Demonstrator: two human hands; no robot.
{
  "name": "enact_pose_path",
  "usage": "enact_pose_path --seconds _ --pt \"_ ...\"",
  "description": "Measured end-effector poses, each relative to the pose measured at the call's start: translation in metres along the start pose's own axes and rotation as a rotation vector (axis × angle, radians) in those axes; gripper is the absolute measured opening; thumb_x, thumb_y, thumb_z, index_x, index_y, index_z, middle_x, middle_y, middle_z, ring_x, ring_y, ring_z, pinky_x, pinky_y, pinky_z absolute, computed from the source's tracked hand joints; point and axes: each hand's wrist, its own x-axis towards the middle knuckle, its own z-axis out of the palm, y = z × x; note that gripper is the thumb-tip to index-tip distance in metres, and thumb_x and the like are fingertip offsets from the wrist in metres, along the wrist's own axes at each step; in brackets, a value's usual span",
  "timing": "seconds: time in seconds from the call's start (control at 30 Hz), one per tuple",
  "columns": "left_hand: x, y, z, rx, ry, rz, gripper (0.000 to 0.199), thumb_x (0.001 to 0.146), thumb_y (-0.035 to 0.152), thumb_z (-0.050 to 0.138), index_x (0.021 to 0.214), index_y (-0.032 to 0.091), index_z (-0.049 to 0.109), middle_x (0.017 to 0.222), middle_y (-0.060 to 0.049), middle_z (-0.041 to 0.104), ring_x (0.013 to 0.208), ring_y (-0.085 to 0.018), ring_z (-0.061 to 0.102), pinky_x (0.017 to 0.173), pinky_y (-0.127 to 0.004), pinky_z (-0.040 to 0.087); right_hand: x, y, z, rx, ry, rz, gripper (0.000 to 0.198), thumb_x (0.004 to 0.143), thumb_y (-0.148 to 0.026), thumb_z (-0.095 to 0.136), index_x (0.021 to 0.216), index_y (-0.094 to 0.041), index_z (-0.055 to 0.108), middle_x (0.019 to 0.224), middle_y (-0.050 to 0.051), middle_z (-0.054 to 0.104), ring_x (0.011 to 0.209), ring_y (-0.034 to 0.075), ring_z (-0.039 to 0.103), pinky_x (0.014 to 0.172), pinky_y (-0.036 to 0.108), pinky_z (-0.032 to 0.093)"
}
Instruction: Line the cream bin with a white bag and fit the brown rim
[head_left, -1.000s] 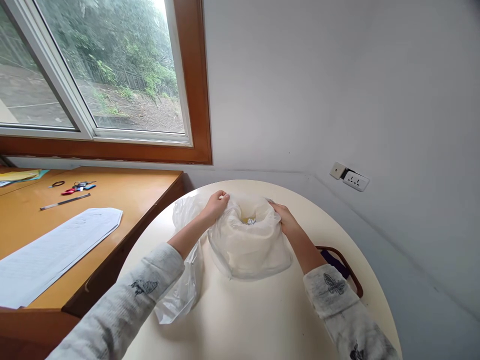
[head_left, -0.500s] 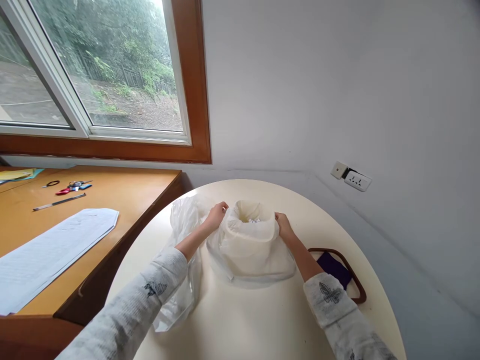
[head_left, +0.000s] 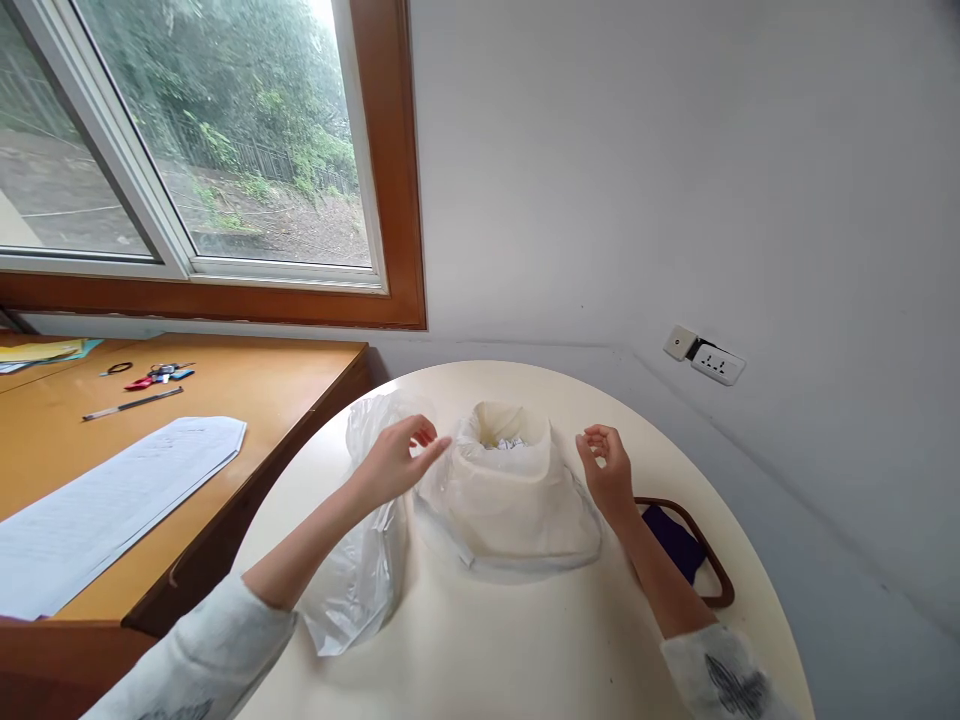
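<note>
A translucent whitish plastic bag (head_left: 510,520) spreads over the round table, its mouth folded out around what looks like a container whose walls are hidden. White scraps with dark marks (head_left: 510,443), perhaps paper, show inside the opening. My left hand (head_left: 401,455) hovers beside the bag's left rim, thumb and fingers apart, holding nothing. On the other side, clear of the rim, my right hand (head_left: 606,465) is raised with curled but separated fingers and nothing in them. Under my left forearm lies a second, crumpled clear plastic bag (head_left: 360,590).
A brown-rimmed tray (head_left: 724,580) with dark purple cloth (head_left: 671,540) sits at the right of the cream table (head_left: 510,650). Papers (head_left: 142,500), a pen (head_left: 133,403) and a small cluster of red and blue items (head_left: 161,376) lie on the wooden desk (head_left: 300,375). A wall socket (head_left: 718,363) is at right.
Both hands have let go of the bag's rim and moved outward, the left to the left and nearer me, the right to the right. Their fingers have opened. The bag stays in place.
</note>
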Motion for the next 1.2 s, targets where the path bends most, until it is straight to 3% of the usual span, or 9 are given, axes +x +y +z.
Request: enact_pose_path --seconds 0.1,0.2,0.4,0.6,0.83,0.97,1.07,1.13,1.2 --pt "-0.022 0.002 0.005 0.007 -0.186 -0.008 0.033 0.074 0.051 0.053 0.084 0.020 0.054 0.087 -0.004 0.061 0.083 -0.020 0.056 0.069 -0.031 0.046 -0.026 -0.021 -0.014 -0.019 -0.229 -0.164 0.012 0.081 -0.033 0.049 0.084 -0.021 0.046 0.073 0.000 0.054 0.068 0.014 0.052 0.067 0.028 0.039" --pt "-0.029 0.001 0.020 -0.017 -0.260 0.006 0.036 0.072 0.054 0.054 0.086 0.021 0.055 0.090 -0.004 0.060 0.083 -0.020 0.055 0.065 -0.029 0.044 -0.048 -0.036 -0.013 -0.113 -0.439 -0.248 0.015 0.077 -0.033 0.056 0.081 -0.021 0.047 0.073 -0.001 0.055 0.070 0.014 0.052 0.068 0.027 0.039" --pt "-0.031 0.002 0.045 0.021 -0.177 0.018 0.032 0.081 0.044 0.043 0.064 0.018 0.050 0.070 0.000 0.053 0.066 -0.015 0.050 0.061 -0.026 0.039 -0.063 -0.039 0.008 -0.249 -0.385 -0.326 0.018 0.083 -0.027 0.049 0.067 -0.020 0.043 0.064 -0.001 0.053 0.064 0.014 0.050 0.066 0.027 0.036" --pt "-0.048 -0.002 0.053 0.195 -0.350 0.048 0.028 0.082 0.037 0.040 0.061 0.019 0.048 0.071 -0.002 0.055 0.061 -0.015 0.051 0.056 -0.025 0.037 -0.074 -0.025 0.004 -0.340 -0.522 -0.481 0.021 0.082 -0.017 0.044 0.062 -0.020 0.039 0.062 -0.001 0.051 0.062 0.013 0.046 0.066 0.027 0.034" --pt "-0.049 -0.003 0.064 0.404 -0.444 0.084 0.023 0.079 0.029 0.041 0.067 0.019 0.059 0.078 -0.010 0.060 0.077 -0.026 0.058 0.074 -0.037 0.040 -0.076 -0.021 0.002 -0.432 -0.575 -0.454 0.022 0.083 -0.018 0.041 0.062 -0.020 0.044 0.062 0.001 0.053 0.063 0.015 0.048 0.067 0.030 0.036" --pt "-0.056 0.002 0.042 0.378 -0.524 0.092 0.015 0.069 0.031 0.055 0.077 0.020 0.064 0.088 -0.010 0.061 0.086 -0.029 0.058 0.073 -0.035 0.042 -0.071 -0.024 -0.008 -0.344 -0.721 -0.311 0.017 0.082 -0.027 0.047 0.068 -0.021 0.054 0.071 0.002 0.060 0.071 0.018 0.054 0.072 0.033 0.038" --pt "-0.062 0.012 0.003 0.187 -0.622 0.040 0.040 0.064 0.036 0.064 0.102 0.028 0.061 0.103 -0.007 0.061 0.093 -0.028 0.057 0.072 -0.032 0.044 -0.057 -0.025 -0.026 -0.182 -0.779 -0.166 0.014 0.080 -0.033 0.051 0.074 -0.023 0.060 0.078 0.001 0.064 0.075 0.018 0.057 0.073 0.032 0.041" --pt "-0.060 0.020 -0.019 0.038 -0.585 0.004 0.043 0.070 0.042 0.060 0.111 0.032 0.056 0.106 -0.004 0.061 0.094 -0.025 0.058 0.076 -0.031 0.045 -0.043 -0.027 -0.035 -0.102 -0.652 -0.103 0.019 0.081 -0.036 0.049 0.074 -0.023 0.060 0.077 0.002 0.064 0.075 0.018 0.057 0.071 0.031 0.042" --pt "-0.053 0.027 -0.025 -0.103 -0.370 0.003 0.049 0.073 0.044 0.058 0.120 0.032 0.047 0.115 -0.004 0.056 0.104 -0.023 0.054 0.086 -0.033 0.044 -0.027 -0.029 -0.037 0.002 -0.437 -0.053 0.023 0.082 -0.040 0.047 0.075 -0.021 0.060 0.078 0.003 0.064 0.077 0.019 0.057 0.074 0.032 0.042"
